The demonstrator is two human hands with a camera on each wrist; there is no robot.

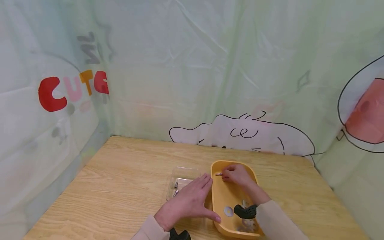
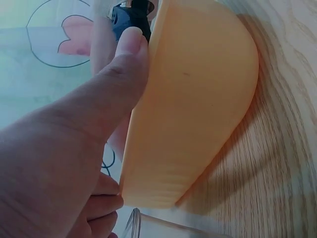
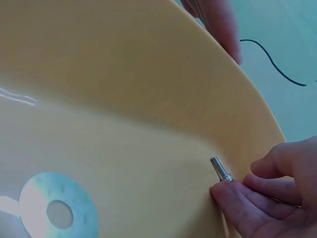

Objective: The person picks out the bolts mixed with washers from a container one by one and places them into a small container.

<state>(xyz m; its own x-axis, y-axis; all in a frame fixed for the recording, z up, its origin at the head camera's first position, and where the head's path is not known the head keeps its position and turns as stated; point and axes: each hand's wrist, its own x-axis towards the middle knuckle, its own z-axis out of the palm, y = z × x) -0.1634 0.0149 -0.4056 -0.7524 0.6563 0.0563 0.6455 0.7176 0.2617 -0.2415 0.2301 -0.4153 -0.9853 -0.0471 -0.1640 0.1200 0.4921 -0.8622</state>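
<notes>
In the head view an orange tray [image 1: 220, 193] stands on the table with its long side running away from me. My right hand [image 1: 238, 175] reaches into its far end, fingertips at a small metal bolt [image 3: 218, 166]. The bolt's threaded shank sticks out from between the fingers, near the tray floor. Along the tray's left side lies my left hand [image 1: 190, 200], fingers extended, thumb and fingertips at the rim. A large flat washer [image 1: 228, 211] sits on the tray floor, and several more washers [image 1: 247, 223] lie towards the near end, partly behind the right wrist's black strap.
Left of the tray is a clear plastic box [image 1: 177, 172], partly hidden by my left hand, with a few bolts [image 1: 176, 185] inside. A wooden table [image 1: 129, 186] carries both containers. Printed curtains [image 1: 168, 66] hang behind the table and at both sides.
</notes>
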